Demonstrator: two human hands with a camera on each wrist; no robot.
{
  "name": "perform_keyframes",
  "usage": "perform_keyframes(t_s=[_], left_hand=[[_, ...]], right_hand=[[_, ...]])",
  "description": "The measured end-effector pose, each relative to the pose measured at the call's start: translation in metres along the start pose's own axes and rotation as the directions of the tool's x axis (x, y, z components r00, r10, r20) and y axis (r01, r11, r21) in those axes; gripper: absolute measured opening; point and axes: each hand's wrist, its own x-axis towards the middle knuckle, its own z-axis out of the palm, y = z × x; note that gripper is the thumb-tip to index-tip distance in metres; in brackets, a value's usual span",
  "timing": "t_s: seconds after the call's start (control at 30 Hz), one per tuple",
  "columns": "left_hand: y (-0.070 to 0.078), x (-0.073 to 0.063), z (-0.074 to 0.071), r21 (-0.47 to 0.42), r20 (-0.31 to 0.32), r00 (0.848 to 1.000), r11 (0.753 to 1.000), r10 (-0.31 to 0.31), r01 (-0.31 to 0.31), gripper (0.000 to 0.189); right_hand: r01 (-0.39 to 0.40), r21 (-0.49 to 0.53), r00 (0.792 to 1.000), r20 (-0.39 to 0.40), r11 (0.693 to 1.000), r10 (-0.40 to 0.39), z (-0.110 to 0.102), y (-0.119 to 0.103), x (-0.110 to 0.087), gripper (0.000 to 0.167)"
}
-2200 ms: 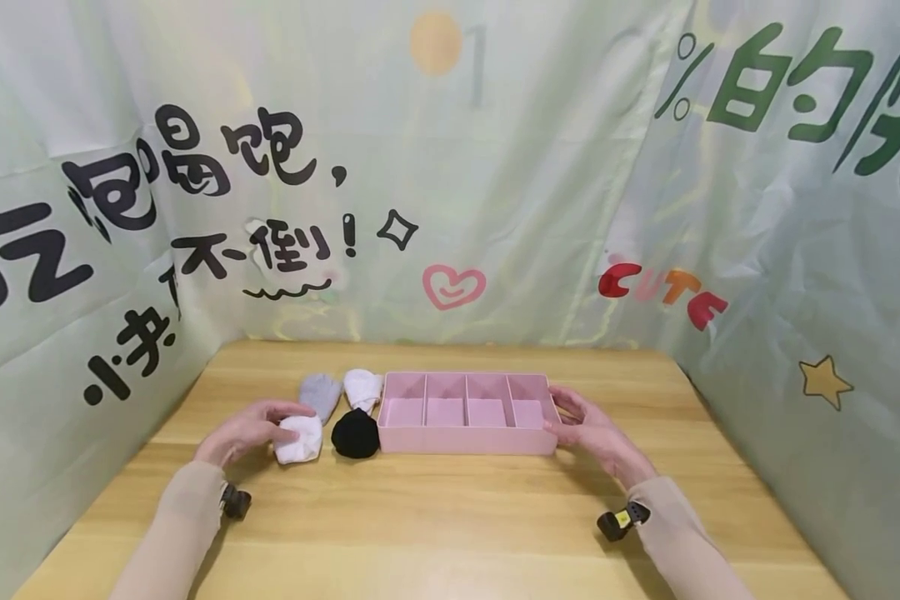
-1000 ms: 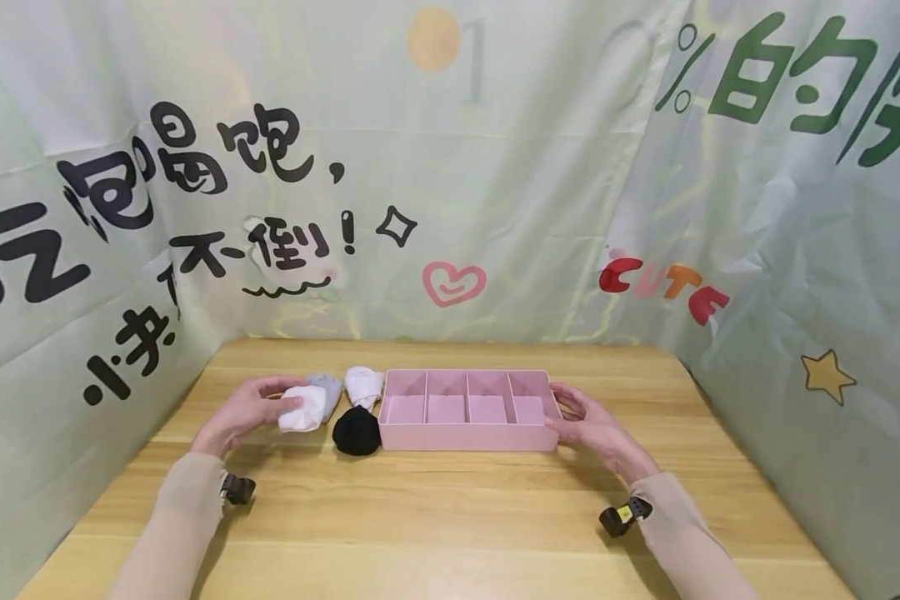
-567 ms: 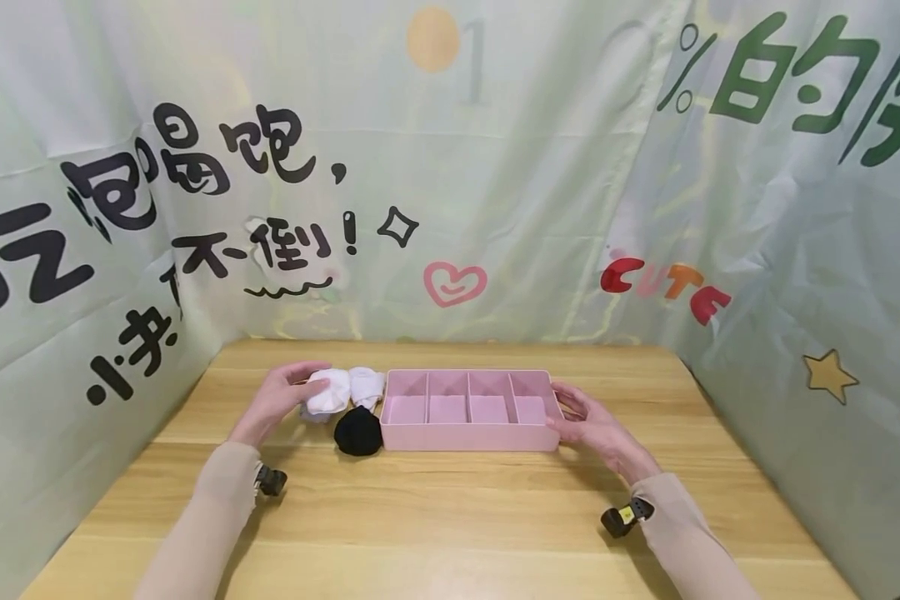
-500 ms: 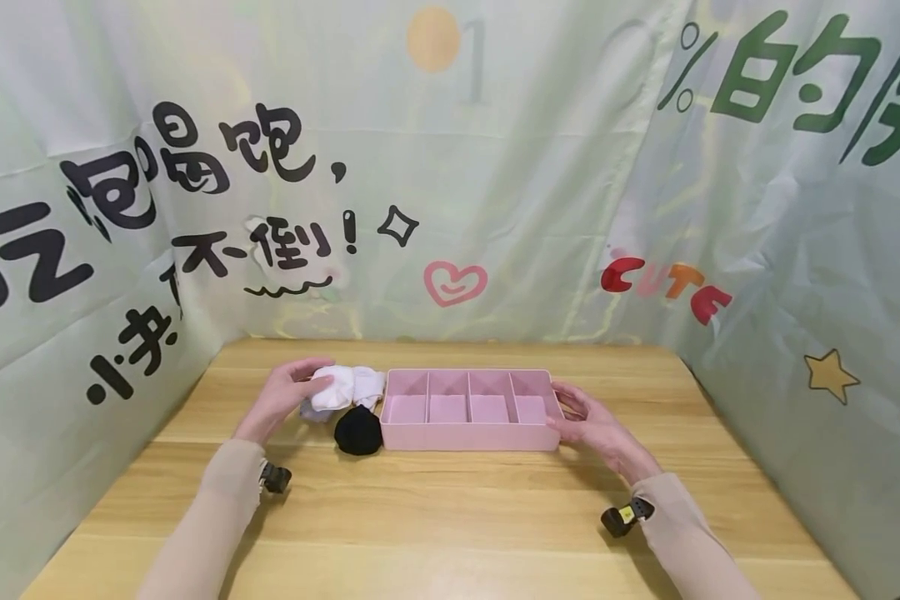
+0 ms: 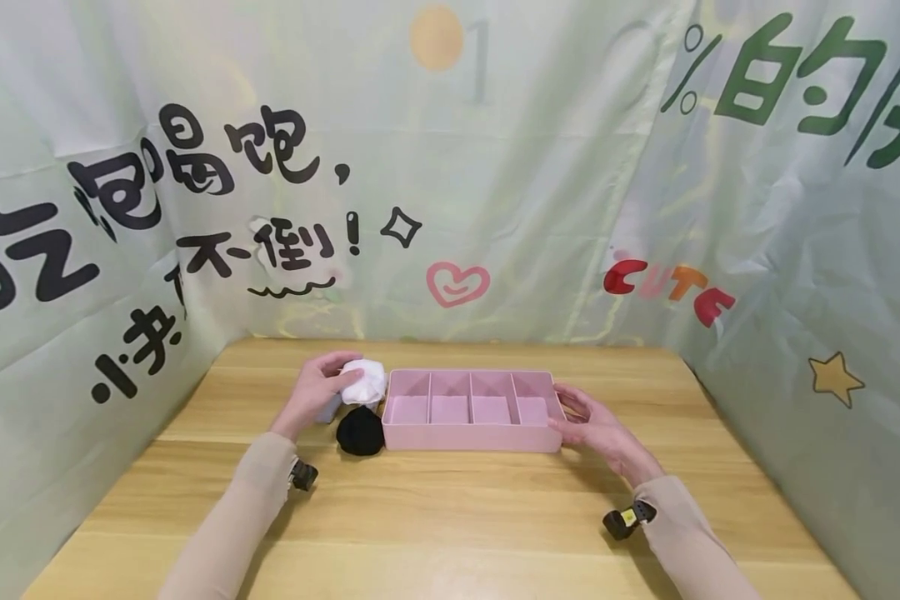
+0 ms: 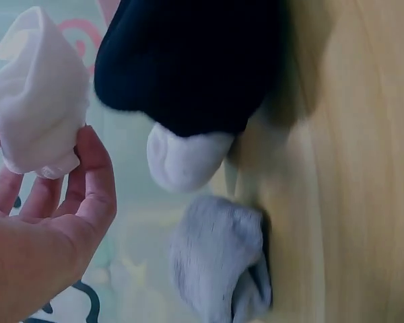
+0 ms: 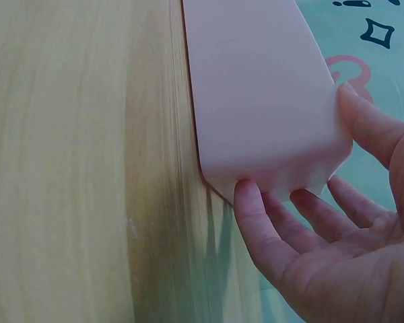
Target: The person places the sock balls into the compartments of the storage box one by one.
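Left hand [image 5: 312, 395]: grip narrowed, pinching a white sock [image 5: 365, 383]
Right hand [image 5: 603, 429]: grip wide, holding one end of the pink box [image 5: 472, 438]
Black sock [image 5: 360, 432]: beside the box

The tabletop [image 5: 480, 533] is pale wood with long grain lines running across it. A pink box [image 5: 472, 438], divided into four compartments, sits flat towards its far side. Just left of the box lies a black cloth bundle [image 5: 361, 432], with a white bundle [image 6: 182, 163] behind it (mostly hidden in the head view) and a grey bundle [image 6: 215, 259] farther left.
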Motion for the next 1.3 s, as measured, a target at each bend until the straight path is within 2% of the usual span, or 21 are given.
perform_keyframes(t_s=[0.3,0.53,0.67,0.97,1.3], left_hand=[[0.004,-0.002,0.024,-0.017,0.006,1.000,1.000,-0.001,0.001,0.041],[0.010,-0.003,0.037,-0.084,0.001,1.000,0.996,-0.015,0.015,0.045],[0.011,-0.003,0.042,-0.056,-0.031,1.000,0.998,0.002,-0.004,0.041],[0.013,-0.003,0.051,-0.037,0.010,1.000,0.999,-0.020,0.020,0.032],[0.015,0.000,0.062,0.036,0.044,0.999,0.999,0.000,-0.001,0.032]], right_hand=[[-0.008,0.019,1.000,0.002,1.000,0.008,0.000,0.000,-0.001,0.079],[-0.004,0.005,1.000,-0.002,1.000,0.004,0.001,0.000,-0.002,0.079],[0.002,0.011,1.000,0.005,1.000,-0.002,0.000,0.000,-0.001,0.080],[0.010,0.010,1.000,0.007,1.000,-0.010,0.001,-0.001,-0.002,0.079],[0.001,0.001,1.000,0.000,1.000,-0.001,0.000,0.001,-0.001,0.079]])
